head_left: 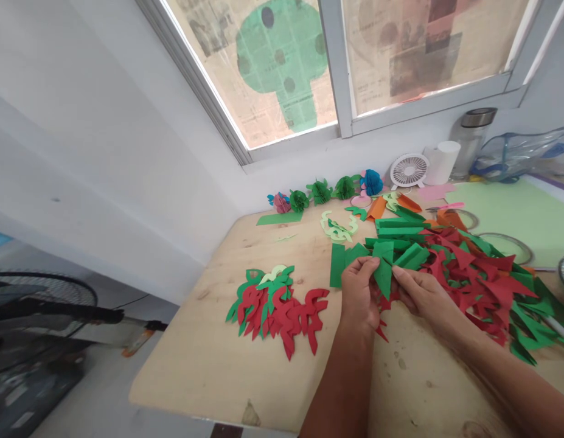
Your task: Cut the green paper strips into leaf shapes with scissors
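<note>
Between my two hands is a piece of green paper [382,272], held up over the wooden table. My left hand [360,286] pinches its left edge between thumb and fingers. On the other side, the thumb and fingertips of my right hand [414,289] are closed at the paper's right edge. A dark slit or fold line shows near the paper's middle. Just right of my hands lies a heap of red paper scraps [473,274] mixed with green ones. Further left, cut red paper shapes [282,313] lie piled with green and pale ones.
Along the wall stand green paper honeycomb figures [319,191], a small white fan [408,170] and a glass bottle [471,143]. A pale green sheet [496,213] lies at the right. The wooden table's [185,365] left edge borders the floor, where a large black fan [39,304] stands.
</note>
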The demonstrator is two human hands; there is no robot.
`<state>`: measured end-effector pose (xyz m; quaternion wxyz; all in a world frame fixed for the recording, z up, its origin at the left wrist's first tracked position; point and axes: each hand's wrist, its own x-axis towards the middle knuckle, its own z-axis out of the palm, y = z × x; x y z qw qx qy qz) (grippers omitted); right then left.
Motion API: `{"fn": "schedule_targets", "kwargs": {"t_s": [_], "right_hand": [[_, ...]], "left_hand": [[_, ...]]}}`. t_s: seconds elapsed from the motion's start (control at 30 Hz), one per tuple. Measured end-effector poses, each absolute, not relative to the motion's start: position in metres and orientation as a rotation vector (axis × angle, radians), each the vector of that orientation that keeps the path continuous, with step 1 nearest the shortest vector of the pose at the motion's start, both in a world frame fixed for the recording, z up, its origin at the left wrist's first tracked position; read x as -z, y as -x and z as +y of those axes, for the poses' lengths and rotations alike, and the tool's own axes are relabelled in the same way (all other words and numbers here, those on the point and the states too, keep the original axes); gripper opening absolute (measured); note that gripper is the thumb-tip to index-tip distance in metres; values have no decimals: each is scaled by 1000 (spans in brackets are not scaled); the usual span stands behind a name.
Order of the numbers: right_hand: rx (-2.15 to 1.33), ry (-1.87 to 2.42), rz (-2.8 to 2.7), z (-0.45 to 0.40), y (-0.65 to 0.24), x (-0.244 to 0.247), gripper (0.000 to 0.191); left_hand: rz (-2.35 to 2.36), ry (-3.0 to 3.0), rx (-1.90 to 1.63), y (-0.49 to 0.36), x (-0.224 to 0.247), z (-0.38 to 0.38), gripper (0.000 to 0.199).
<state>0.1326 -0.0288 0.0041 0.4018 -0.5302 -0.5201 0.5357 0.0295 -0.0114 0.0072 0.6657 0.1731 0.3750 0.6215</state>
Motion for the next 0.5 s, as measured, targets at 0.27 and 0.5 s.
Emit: {"fn": "schedule_targets", "kwargs": {"t_s": [0.27,0.5], "right_hand": [[-1409,1283,-1291,-29,-133,-1,47],[-1368,1291,-1314,-28,-134,-1,48]], "left_hand": [[779,-290,-1372,-27,-9,-11,16],[785,-338,-1338,-26,-11,-11,18]]}}
